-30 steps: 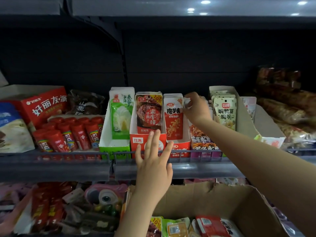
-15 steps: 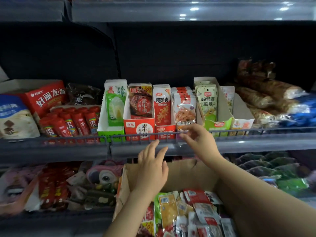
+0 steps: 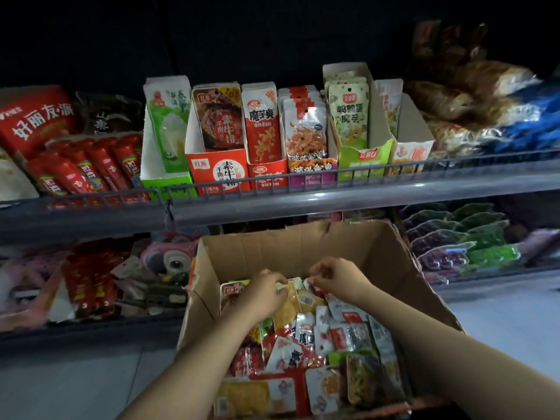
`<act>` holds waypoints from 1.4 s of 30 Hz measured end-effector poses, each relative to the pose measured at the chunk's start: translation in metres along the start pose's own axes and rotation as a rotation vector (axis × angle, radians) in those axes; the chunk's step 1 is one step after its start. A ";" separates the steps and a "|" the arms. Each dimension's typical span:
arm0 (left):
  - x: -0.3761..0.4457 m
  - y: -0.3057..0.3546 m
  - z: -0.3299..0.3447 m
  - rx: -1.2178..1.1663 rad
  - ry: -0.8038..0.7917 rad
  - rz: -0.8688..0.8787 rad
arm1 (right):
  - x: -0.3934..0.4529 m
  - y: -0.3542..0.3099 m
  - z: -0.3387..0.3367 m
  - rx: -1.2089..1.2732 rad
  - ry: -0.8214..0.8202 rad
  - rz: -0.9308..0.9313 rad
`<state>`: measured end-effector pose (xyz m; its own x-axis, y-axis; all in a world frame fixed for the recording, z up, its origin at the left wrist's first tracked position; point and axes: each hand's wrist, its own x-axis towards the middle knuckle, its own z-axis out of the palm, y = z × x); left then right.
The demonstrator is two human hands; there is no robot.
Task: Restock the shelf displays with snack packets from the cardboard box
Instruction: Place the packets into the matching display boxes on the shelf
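The left hand (image 3: pixel 263 294) is down inside the cardboard box (image 3: pixel 306 247), fingers curled and pinching at the top edge of a yellow packet (image 3: pixel 288 307) near the far end of the heap; whether it truly holds that packet or only touches it is hard to tell through the blur. The right hand (image 3: pixel 336 277) is just beside it, fingers bent and closed on the corner of a small red-and-white packet (image 3: pixel 315 281) lying against the box's back wall. Both hands work the far part of the pile, close together but not touching. Beneath and nearer the camera lie the loose snack packets (image 3: pixel 327 353), a jumble of red, white, yellow and green sachets lying flat and overlapping, filling the box floor. The box is brown, open-topped, its flaps worn and torn, standing below the upper shelf (image 3: pixel 333 198). On that shelf a row of upright display cartons (image 3: pixel 218 171) in green, red, purple and cream holds packets standing on end behind a wire rail.
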<state>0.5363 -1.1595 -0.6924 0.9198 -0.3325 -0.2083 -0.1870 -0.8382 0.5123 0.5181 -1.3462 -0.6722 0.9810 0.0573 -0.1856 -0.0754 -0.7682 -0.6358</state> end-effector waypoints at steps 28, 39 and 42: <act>0.034 -0.015 0.031 -0.491 -0.016 -0.470 | 0.021 0.031 0.043 0.325 -0.419 0.304; -0.010 0.015 -0.032 -0.999 0.065 -0.408 | 0.014 0.000 0.016 0.963 -0.190 0.324; -0.024 0.027 -0.048 -1.029 0.090 -0.324 | 0.000 -0.015 0.002 1.065 -0.173 0.273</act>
<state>0.5256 -1.1535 -0.6335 0.9029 -0.0924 -0.4197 0.4108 -0.1018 0.9060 0.5187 -1.3333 -0.6647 0.8761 0.1217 -0.4665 -0.4814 0.1668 -0.8605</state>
